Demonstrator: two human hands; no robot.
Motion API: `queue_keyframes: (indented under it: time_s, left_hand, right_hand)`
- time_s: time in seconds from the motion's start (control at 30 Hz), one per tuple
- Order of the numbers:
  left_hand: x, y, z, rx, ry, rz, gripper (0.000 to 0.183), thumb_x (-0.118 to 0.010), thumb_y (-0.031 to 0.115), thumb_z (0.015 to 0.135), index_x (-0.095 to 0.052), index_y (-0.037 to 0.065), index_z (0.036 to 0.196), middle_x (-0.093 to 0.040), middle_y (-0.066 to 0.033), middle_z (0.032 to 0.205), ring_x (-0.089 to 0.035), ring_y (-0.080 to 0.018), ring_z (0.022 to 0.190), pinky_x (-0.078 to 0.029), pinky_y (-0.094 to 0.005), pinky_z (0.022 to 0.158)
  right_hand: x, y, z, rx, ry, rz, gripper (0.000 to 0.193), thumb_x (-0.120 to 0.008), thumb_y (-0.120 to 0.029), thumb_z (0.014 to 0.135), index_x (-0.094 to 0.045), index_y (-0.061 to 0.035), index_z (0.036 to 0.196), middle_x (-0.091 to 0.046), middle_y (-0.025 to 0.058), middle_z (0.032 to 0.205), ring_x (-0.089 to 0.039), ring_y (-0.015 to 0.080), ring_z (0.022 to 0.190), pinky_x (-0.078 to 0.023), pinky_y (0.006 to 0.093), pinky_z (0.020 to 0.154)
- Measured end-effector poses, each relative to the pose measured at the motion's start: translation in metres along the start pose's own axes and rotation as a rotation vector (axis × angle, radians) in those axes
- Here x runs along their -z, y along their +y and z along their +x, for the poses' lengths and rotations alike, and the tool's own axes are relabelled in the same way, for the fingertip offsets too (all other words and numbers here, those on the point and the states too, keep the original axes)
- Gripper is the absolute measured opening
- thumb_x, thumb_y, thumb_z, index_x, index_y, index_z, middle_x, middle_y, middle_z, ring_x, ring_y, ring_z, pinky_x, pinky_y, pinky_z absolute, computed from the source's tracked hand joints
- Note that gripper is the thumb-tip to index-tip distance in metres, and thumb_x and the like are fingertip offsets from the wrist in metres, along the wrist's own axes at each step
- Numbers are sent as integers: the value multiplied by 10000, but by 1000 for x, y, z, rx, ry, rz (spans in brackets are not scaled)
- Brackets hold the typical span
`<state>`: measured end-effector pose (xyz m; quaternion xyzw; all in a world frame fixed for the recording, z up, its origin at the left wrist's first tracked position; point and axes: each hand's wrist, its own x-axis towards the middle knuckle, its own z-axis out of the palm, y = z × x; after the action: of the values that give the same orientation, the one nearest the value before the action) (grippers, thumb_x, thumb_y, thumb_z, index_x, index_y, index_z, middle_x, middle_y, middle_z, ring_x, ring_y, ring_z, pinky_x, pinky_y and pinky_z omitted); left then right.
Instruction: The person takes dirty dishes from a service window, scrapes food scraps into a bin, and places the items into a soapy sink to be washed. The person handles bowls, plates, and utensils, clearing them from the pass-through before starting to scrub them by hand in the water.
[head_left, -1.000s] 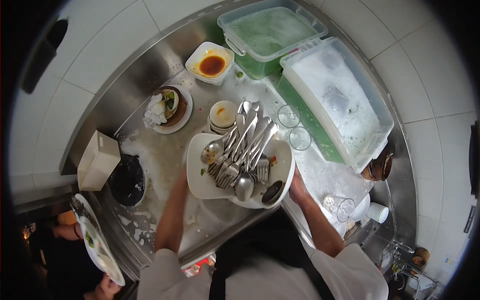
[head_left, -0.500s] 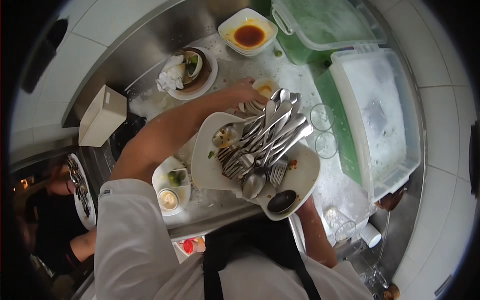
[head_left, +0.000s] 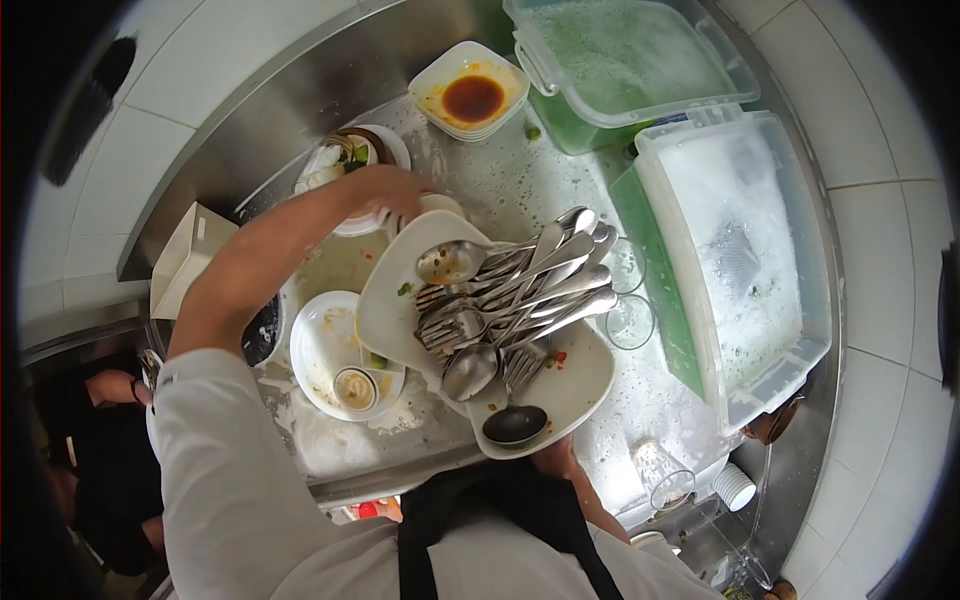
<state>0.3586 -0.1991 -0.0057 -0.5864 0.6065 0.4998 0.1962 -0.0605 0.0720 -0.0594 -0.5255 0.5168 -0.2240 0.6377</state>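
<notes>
My right hand (head_left: 558,457) grips a white dish (head_left: 585,400) from below, its fingers mostly hidden. A second white dish (head_left: 385,310) overlaps it. Across both lies a heap of forks and spoons (head_left: 545,285), with a dark ladle-like spoon (head_left: 514,425) near the front edge. Beyond them my left hand (head_left: 398,195), slightly blurred, is closed around a small white bowl (head_left: 441,204), partly hidden by the dishes. Close to that hand is a white plate (head_left: 398,150) bearing a brown bowl with crumpled paper and green scraps.
Stacked square bowls (head_left: 425,95) with brown sauce stand far back. At right are two plastic tubs, one of green liquid (head_left: 640,60) and one of suds (head_left: 735,260). Glasses (head_left: 630,320) lie beside them. A divided plate (head_left: 310,350) holds a sauce cup. A person (head_left: 100,450) is at left.
My left hand has moved left with the small bowl, toward the plate with the brown bowl. The whole view has shifted, and the cutlery-laden dishes appear slightly lower and further left.
</notes>
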Motion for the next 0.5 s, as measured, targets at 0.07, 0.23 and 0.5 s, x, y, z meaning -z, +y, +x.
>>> queue_keyframes:
  time_s: [0.07,0.23,0.5]
  left_hand:
    - [-15,-2,-11,-17,65,29,739,-762,264,687,-439,158,1343,-626,-149,1076,-654,-261,828,-559,-418,577]
    - [-73,-22,-50,40,154,-249,794,-833,213,602,-493,168,1318,-609,-102,1159,-631,-231,944,-569,-400,674]
    - [-145,-13,-136,19,588,-1094,759,-821,140,615,-481,61,1289,-603,-79,1160,-583,-210,1029,-482,-372,869]
  right_hand:
    - [-2,-4,12,-1,16,-53,399,-548,-162,892,-438,-30,1253,-539,123,1205,-524,240,1098,-421,386,953]
    - [-21,-60,65,55,193,601,474,-436,-423,944,-425,-80,1271,-523,107,1206,-540,234,1097,-493,395,902]
    - [-31,-120,126,-215,152,969,545,-469,-369,810,-443,-133,1300,-487,133,1303,-453,359,1213,-409,635,897]
